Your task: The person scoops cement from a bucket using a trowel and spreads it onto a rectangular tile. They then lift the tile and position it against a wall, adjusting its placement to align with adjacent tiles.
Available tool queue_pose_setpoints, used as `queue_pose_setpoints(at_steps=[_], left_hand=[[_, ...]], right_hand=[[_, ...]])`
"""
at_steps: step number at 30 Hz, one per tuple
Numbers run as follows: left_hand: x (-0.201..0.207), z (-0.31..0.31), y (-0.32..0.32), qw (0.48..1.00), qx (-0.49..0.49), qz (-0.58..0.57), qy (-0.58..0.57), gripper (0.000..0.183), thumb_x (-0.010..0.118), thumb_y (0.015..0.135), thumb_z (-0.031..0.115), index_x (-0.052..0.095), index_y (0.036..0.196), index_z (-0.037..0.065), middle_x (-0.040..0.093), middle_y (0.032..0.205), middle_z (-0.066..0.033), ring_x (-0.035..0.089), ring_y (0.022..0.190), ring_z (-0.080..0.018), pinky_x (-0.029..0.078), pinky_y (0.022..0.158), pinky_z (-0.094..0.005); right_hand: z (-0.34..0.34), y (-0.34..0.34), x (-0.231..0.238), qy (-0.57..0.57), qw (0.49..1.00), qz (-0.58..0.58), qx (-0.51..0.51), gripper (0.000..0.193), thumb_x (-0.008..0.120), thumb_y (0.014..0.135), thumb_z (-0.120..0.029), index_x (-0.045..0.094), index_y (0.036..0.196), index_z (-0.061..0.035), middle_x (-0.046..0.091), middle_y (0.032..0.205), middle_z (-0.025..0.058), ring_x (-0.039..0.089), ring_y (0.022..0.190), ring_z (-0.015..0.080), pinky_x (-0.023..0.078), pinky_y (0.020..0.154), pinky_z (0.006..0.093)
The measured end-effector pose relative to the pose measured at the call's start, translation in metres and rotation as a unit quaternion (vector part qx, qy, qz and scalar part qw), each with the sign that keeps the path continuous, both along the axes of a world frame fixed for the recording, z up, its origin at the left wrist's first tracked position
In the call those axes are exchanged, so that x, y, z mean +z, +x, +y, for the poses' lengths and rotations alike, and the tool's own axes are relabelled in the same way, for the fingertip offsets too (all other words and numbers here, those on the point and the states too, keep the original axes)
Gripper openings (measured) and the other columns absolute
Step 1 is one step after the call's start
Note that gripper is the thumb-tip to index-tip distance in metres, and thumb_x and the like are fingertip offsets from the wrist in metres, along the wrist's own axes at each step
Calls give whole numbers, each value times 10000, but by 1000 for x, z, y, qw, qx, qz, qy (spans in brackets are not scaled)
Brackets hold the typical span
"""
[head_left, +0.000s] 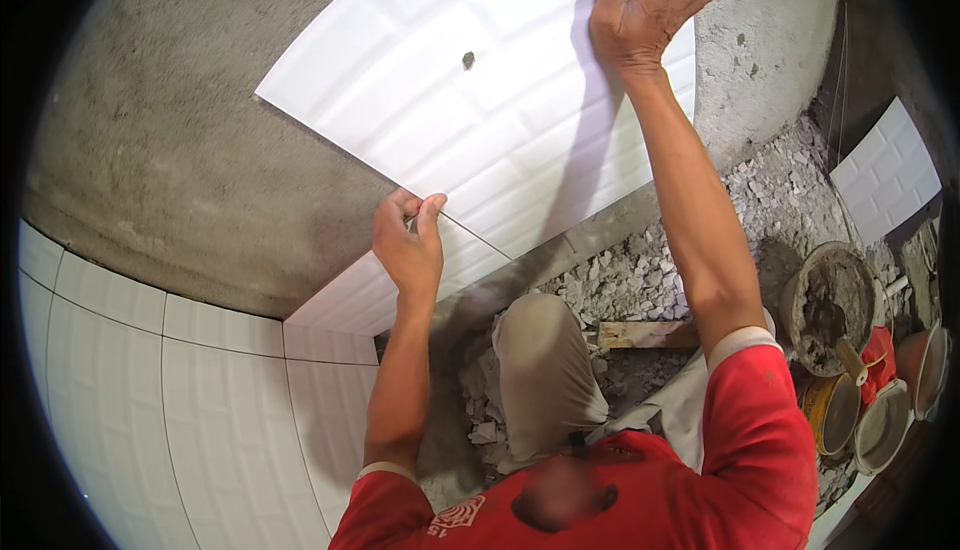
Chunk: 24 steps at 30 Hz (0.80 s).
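A large white wall tile (400,80) with a raised brick pattern leans across the grey wall, with a small dark spot of mortar on its face. My left hand (408,240) is closed in a pinch at this tile's lower left edge, beside the thin joint with the white tile (350,295) below. What sits between the thumb and fingertip is too small to make out. Reaching further up, my right hand (650,15) is on the large tile near its far right edge, thumb apart and fingers bent around the edge; the fingertips are partly hidden.
Laid white tiles (230,390) line the lower left. Bare cement wall (200,150) rises above them. Rubble (640,270) and a wooden board (645,335) lie by my knee. At right are a mortar bucket (825,300) with a wooden-handled tool, several small pails and a loose tile (888,175).
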<state>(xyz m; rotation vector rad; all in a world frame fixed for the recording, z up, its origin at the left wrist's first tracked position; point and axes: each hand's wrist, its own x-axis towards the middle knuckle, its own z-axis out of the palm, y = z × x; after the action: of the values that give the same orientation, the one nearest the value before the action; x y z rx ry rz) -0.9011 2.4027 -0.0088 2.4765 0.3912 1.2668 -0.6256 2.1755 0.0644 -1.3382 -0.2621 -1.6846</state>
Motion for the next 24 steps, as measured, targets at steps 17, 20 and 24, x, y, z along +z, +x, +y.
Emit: queue_pose_setpoints(at_steps=[17,20,24], left_hand=[[36,15,-12,993,-69,82,-55,162,704,954,172,736,1009,23,768,909,-144,729,829,-299,537,759,-395],[36,14,-12,993,-62,85,-56,164,717,943,187,741,1005,37,775,912,-134,729,815,-308,535,743,-405],[35,15,-12,993,-61,84,-52,173,721,944,208,745,1006,48,773,903,-123,724,812,-315,530,735,-419]], right_hand=[[-9,19,0,-79,997,-8,-24,535,536,998,-399,506,1344,9,450,1318,185,352,1273,312,218,1118,505],[-9,14,1,-62,998,0,-31,585,506,979,-368,521,1344,89,498,1317,230,399,1264,374,261,1107,531],[-8,12,3,-57,998,-3,-28,594,498,980,-393,534,1330,86,497,1323,230,400,1260,368,266,1098,539]])
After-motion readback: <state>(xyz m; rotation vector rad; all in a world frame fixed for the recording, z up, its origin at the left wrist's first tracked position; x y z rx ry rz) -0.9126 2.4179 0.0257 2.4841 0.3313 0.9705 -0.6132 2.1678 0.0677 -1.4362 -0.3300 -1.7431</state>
